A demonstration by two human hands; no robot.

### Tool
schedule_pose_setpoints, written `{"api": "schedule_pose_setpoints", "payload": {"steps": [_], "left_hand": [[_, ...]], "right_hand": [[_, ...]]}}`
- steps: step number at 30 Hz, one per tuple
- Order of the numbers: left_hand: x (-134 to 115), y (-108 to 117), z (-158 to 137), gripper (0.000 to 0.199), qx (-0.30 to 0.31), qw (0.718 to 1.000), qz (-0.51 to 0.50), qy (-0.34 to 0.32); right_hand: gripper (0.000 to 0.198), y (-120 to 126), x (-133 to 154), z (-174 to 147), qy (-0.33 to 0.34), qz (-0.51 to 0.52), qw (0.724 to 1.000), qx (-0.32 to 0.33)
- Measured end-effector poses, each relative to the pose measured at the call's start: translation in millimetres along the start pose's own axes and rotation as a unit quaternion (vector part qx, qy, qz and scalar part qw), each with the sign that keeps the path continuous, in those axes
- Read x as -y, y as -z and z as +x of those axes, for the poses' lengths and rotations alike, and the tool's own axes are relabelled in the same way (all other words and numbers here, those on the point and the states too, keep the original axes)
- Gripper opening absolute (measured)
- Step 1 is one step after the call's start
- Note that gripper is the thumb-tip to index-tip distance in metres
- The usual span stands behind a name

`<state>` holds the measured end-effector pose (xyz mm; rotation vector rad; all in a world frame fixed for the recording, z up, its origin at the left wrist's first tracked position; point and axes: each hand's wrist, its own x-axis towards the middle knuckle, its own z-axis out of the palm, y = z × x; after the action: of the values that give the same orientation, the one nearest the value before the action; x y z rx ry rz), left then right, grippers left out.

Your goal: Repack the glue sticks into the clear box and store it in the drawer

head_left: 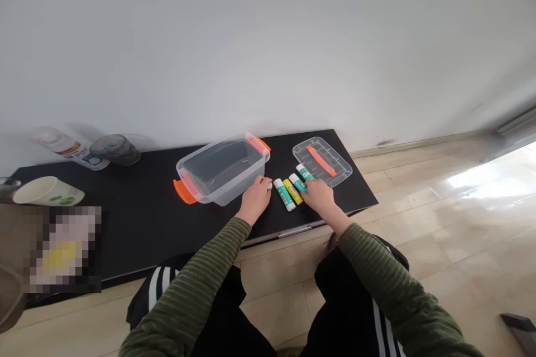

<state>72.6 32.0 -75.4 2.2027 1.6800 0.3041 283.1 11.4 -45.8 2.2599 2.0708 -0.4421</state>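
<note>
My left hand is closed beside the clear plastic box, its fingers round a glue stick with only the white end showing. To its right, a green and white glue stick and a yellow one lie side by side on the black table. My right hand has its fingers curled over the ends of two more green glue sticks, a nearer one and a farther one; the fingertips are partly hidden. The box has orange latches and stands without its lid.
The clear lid with an orange handle lies at the table's right end. At the left stand a spray can, a dark glass and a paper cup. A wall runs behind the black table.
</note>
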Motion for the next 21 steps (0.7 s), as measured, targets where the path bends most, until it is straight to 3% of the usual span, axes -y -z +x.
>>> {"api": "schedule_pose_setpoints", "payload": {"steps": [7,14,21], "left_hand": [[0.7,-1.9,-2.5,0.026,-0.001,1.000,-0.020,-0.015],[2.2,-2.4,-4.5,0.029,0.000,0.999,-0.038,-0.012],[0.6,-1.2,-9.0,0.026,0.010,0.998,-0.051,-0.029]], "right_hand": [[0.031,-3.0,-2.5,4.1,0.003,0.008,1.000,0.000],[0.029,5.7,-17.3,16.8,-0.008,0.034,0.996,-0.078],[0.031,-2.0,-15.8,27.3,-0.019,0.018,0.999,-0.030]]}}
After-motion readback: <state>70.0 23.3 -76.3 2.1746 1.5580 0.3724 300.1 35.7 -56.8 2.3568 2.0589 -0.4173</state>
